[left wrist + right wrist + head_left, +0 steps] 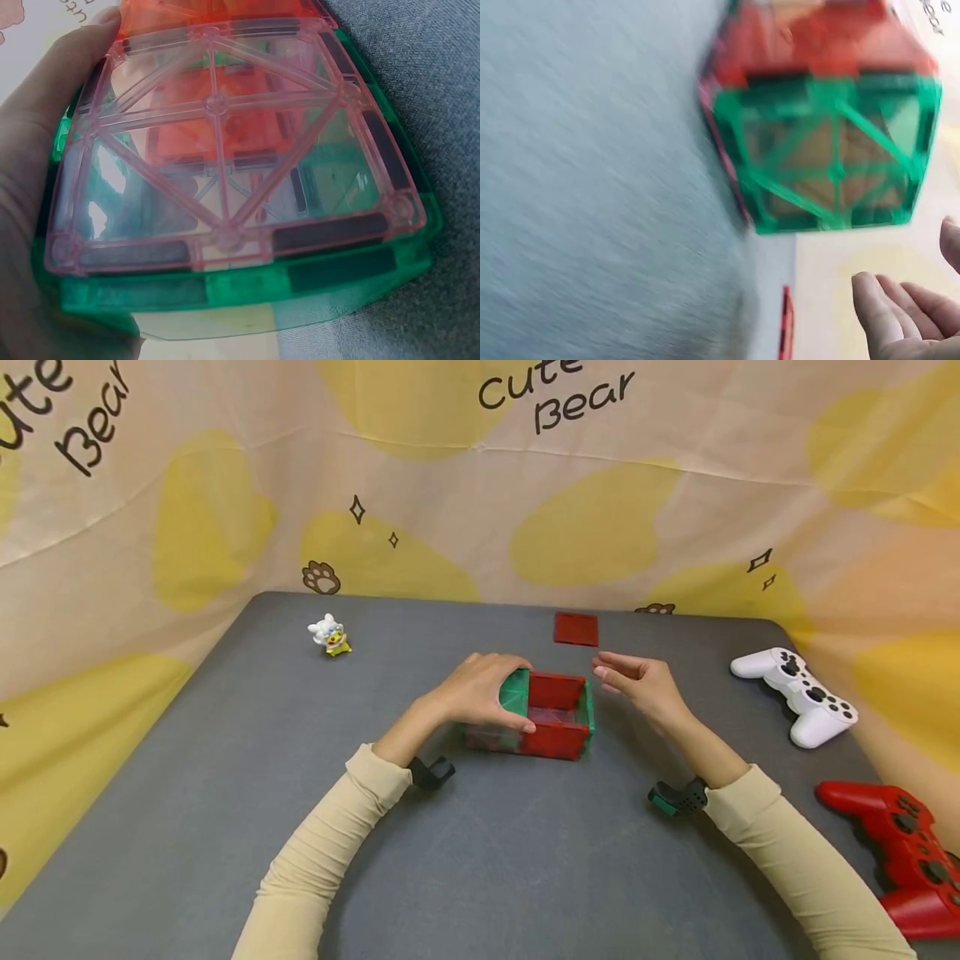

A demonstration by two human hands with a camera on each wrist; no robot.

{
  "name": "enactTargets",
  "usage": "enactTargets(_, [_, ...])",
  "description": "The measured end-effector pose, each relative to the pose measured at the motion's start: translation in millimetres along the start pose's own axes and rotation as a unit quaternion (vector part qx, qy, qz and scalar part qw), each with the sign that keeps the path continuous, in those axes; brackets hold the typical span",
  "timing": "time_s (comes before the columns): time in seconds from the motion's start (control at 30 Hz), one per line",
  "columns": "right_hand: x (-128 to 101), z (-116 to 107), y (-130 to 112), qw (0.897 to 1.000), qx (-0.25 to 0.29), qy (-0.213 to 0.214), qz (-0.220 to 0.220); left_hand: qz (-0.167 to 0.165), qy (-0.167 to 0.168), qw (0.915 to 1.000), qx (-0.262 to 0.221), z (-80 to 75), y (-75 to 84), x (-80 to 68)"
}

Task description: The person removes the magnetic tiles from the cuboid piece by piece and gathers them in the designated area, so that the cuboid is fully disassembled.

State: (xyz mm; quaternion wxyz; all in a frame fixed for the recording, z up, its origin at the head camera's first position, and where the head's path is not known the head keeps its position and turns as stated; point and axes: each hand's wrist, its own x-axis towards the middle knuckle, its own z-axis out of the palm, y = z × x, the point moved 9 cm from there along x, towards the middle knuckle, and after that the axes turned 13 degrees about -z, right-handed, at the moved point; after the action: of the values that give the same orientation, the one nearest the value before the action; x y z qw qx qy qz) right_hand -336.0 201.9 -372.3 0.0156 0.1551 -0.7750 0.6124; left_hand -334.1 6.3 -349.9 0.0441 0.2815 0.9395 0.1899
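Note:
A box of translucent magnetic tiles [555, 741] lies on the grey table, its top open at the right half. My left hand [476, 689] grips its left part from above, thumb on the near wall and fingers over the far side. Under that palm a green tile [514, 693] covers the top. In the left wrist view a pink tile [217, 105] faces the camera, framed by green edges. My right hand [647, 691] hovers right of the box, fingers loosely bent, holding nothing. The right wrist view shows the green end tile [836, 171], apart from the fingers.
A loose red tile [576, 629] lies behind the box, near the table's back edge. At the far left stands a small white and yellow figurine [330, 635]. A white game controller [798, 696] and a red one [903, 852] lie along the right side.

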Motion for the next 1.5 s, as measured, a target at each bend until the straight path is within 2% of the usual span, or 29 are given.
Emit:
enactTargets(0.23, [-29,17,6,0.997,0.056,-0.002,0.057,0.000,0.000,1.0000,-0.009,-1.6,-0.3,0.5])
enactTargets(0.47, [-40,37,5,0.994,0.046,-0.021,0.099,0.001,-0.002,1.0000,-0.009,0.1,-0.7,1.0])
enactTargets(0.63, [-44,31,11,0.994,0.016,-0.012,0.111,-0.002,-0.011,0.9999,-0.011,2.7,-1.1,1.5])
enactTargets(0.7, [-46,25,16,0.993,0.019,-0.001,0.113,-0.002,-0.012,0.9999,-0.011,2.9,-1.2,1.2])
enactTargets(0.77, [-50,20,21,0.993,0.045,0.004,0.110,-0.002,-0.012,0.9999,-0.010,3.3,-1.5,1.1])
enactTargets(0.83, [-55,17,24,0.991,0.091,-0.004,0.102,-0.002,-0.011,0.9999,-0.008,3.6,-1.5,0.9])
enactTargets(0.97, [-67,17,25,0.983,0.150,-0.053,0.087,-0.003,-0.009,0.9999,-0.008,2.6,-0.9,1.2])
enactTargets(1.07, [-75,16,25,0.981,0.152,-0.080,0.094,-0.006,-0.007,0.9999,-0.011,0.7,-1.3,2.0])
enactTargets(1.17, [-77,14,26,0.980,0.146,-0.089,0.101,-0.007,-0.005,0.9999,-0.011,-0.7,-2.5,2.7])
enactTargets(1.27, [-73,8,26,0.981,0.148,-0.073,0.101,-0.006,-0.004,0.9999,-0.010,-0.7,-2.9,2.9])
enactTargets(1.37, [-64,-5,25,0.978,0.179,-0.040,0.095,-0.003,-0.006,0.9999,-0.011,0.9,-2.1,3.2])
enactTargets(1.5, [-47,-29,20,0.967,0.241,0.024,0.085,-0.003,-0.006,0.9999,-0.012,2.5,-0.8,3.0])
